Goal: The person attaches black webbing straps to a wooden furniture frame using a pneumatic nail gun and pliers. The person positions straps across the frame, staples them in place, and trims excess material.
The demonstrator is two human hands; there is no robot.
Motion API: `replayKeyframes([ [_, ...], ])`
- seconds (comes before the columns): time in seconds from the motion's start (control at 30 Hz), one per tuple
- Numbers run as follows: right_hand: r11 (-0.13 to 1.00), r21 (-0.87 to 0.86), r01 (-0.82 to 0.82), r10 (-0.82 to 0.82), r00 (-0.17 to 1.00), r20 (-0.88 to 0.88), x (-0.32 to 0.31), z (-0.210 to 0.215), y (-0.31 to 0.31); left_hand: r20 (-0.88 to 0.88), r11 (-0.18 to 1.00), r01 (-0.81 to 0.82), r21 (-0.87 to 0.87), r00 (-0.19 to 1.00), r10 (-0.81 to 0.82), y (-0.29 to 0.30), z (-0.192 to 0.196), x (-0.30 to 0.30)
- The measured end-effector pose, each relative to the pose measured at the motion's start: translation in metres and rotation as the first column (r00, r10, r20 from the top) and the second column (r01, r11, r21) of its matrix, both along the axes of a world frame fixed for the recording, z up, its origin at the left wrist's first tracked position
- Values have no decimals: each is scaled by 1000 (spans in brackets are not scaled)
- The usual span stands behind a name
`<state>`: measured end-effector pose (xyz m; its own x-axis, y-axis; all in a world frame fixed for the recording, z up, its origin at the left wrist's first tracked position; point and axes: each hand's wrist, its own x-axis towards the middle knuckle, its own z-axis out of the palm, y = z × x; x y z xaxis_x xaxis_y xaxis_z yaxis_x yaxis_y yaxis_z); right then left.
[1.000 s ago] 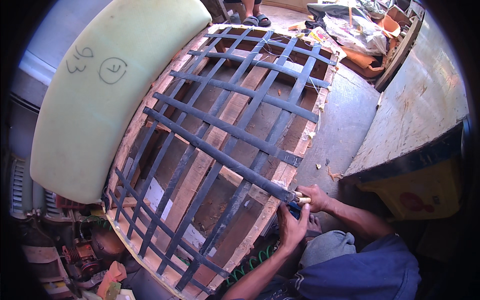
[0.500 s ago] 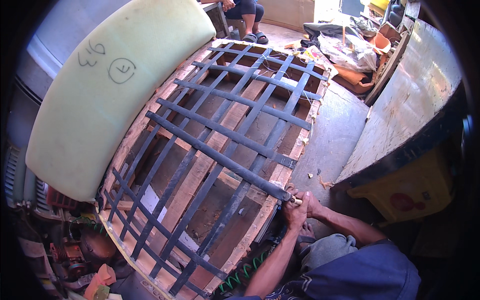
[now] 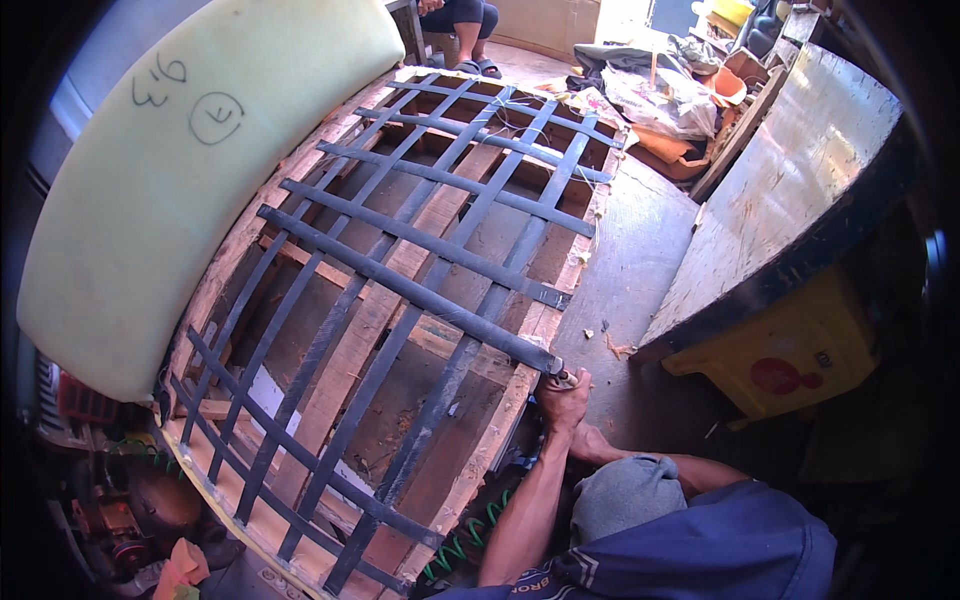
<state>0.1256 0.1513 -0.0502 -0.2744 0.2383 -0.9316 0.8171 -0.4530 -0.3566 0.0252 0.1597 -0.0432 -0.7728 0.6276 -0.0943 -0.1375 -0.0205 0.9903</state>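
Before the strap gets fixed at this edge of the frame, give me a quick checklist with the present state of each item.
1. Grip on the strap end: the hands are closed around the end of the dark webbing strap at the near rail. Ok.
2. Strap taut and straight across the wooden frame: ok.
3. Strap woven over and under the crossing straps: cannot tell at every crossing.
4. Far end fastened beneath the foam cushion: hidden, cannot tell.
5. Which hand holds what: the hands overlap, cannot tell.
6. Fastening tool in reach: a green coiled hose lies by the frame; no tool clearly seen. Cannot tell.
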Motion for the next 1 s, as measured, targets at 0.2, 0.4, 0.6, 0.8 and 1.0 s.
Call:
replayKeyframes([
  [0.2,935,19,354,-347,926,-150,-4,-1,-2,22,997,-17,69,1000,16,3,8,1],
  [0.4,833,11,553,-540,817,-205,0,-24,-6,186,986,-60,154,982,31,11,5,15],
  [0.6,725,3,688,-670,706,-229,4,-29,5,164,995,10,98,986,-26,6,-21,19],
  [0.8,671,41,740,-690,644,-330,21,-30,26,49,993,113,-14,992,-113,0,-14,18],
  [1.0,585,-66,809,-730,489,-478,68,2,50,155,995,75,67,984,-85,-2,4,24],
])
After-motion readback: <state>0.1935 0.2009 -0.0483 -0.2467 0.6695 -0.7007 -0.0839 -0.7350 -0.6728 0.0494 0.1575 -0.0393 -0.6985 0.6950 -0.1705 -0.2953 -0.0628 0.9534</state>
